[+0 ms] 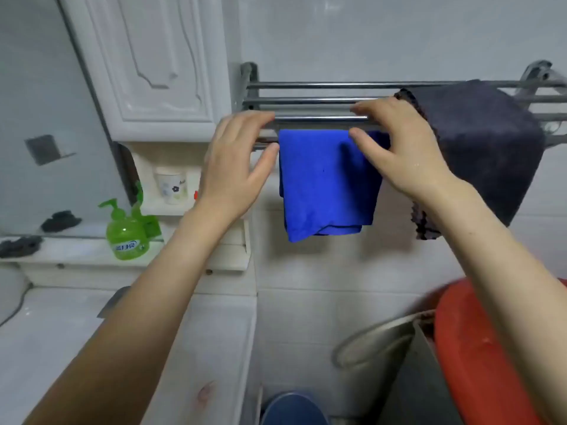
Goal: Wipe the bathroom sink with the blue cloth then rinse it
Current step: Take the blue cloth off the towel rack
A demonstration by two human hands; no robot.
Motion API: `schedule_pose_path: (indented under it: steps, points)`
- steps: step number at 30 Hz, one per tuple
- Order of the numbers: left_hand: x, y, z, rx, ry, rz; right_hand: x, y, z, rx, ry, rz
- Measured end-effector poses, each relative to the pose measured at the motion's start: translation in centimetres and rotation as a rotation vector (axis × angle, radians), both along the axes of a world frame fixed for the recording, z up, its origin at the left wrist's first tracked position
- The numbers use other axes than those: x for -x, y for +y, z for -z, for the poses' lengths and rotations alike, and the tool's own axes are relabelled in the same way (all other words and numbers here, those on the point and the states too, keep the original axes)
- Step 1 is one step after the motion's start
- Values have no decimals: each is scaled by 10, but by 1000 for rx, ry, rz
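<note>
Blue cloth (325,185) hangs folded over the towel rack's (306,101) front bar, beside a dark towel (478,148). Left grip (236,161) is released, thumb at the cloth's edge. Right grip (399,148) lies over its top corner, can't tell if it's actually pinching.

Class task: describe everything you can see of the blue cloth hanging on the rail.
The blue cloth is bright, soft-looking fabric, folded and draped over the front bar of the metal rail. It hangs in layers with an uneven bottom edge. The thumb of the right hand lies on its upper right part; that of the left hand sits at its upper left edge. A dark towel hangs to its right.
</note>
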State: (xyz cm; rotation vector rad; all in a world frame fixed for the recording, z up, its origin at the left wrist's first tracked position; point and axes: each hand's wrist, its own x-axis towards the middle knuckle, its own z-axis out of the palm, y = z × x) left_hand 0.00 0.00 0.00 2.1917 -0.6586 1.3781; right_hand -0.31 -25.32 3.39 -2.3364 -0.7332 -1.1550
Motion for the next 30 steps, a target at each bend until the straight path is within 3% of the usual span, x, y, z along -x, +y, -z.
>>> schedule_pose_path:
  steps: [4, 10, 20, 30]
  points:
    - [-29, 4, -3, -113, 65, -136, -8, -6, -3, 152, 205, 122]
    - [-40, 10, -1, -147, 5, -127, -9, -13, -14, 24, 352, 13]
    - [-36, 10, -6, -169, 63, -123, -7, -5, -22, -11, 173, 12]
    - [-18, 12, -15, -240, 239, -167, 41, -12, -47, -5, -166, -40]
